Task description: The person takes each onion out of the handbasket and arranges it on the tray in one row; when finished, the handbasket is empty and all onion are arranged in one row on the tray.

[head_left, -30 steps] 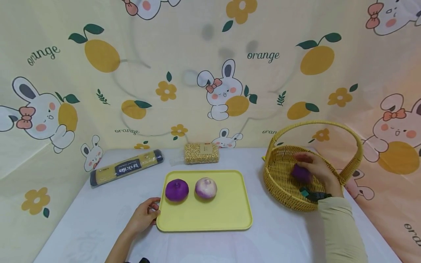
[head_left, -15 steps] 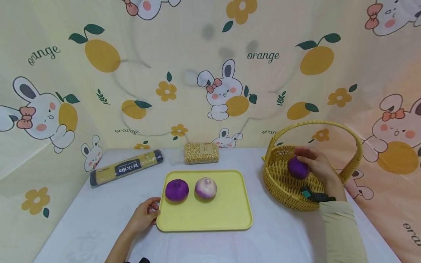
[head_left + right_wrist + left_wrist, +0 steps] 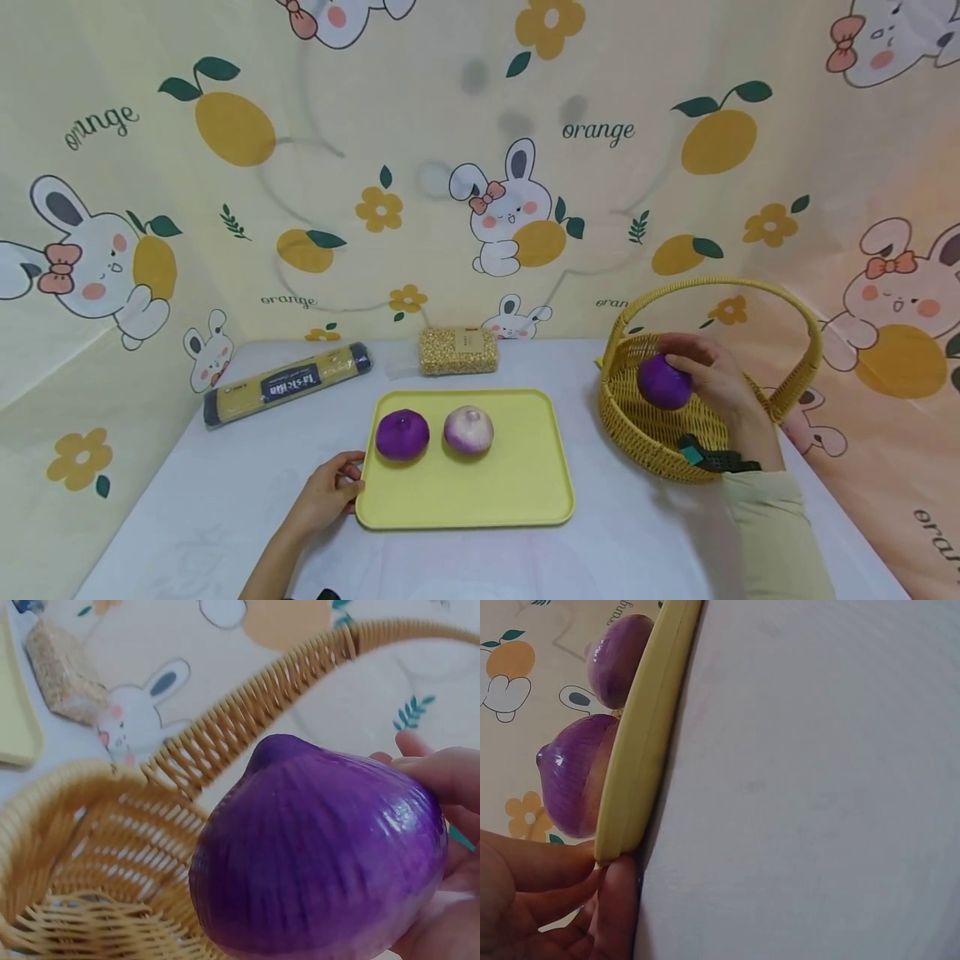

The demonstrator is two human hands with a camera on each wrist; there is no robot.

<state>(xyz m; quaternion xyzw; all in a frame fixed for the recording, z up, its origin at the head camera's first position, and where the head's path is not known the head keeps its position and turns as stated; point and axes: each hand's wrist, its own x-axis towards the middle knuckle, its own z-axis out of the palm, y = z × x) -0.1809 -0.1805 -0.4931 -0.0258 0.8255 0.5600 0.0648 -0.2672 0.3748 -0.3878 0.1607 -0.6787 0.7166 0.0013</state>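
In the head view my right hand (image 3: pixel 716 379) grips a purple onion (image 3: pixel 664 382) over the inside of a wicker basket (image 3: pixel 622 425) with a tall handle. The right wrist view shows this onion (image 3: pixel 322 855) close up, fingers and thumb around its right side. At the left, my left hand (image 3: pixel 324 492) pinches the edge of a yellow tray (image 3: pixel 517 492); the left wrist view has thumb and fingers of this hand (image 3: pixel 555 900) on the tray's corner. On the tray sit a dark purple onion (image 3: pixel 402 435) and a paler purple-white onion (image 3: pixel 468 431).
Behind the tray lies a clear bag of yellow kernels (image 3: pixel 457 350). A long pack of pasta (image 3: pixel 288 385) lies at the back left. A patterned cloth (image 3: pixel 420 125) hangs behind the white table (image 3: pixel 630 550).
My right hand has lifted the purple onion from the basket's bottom and carried it slightly left. The left hand has stayed at the tray's edge.
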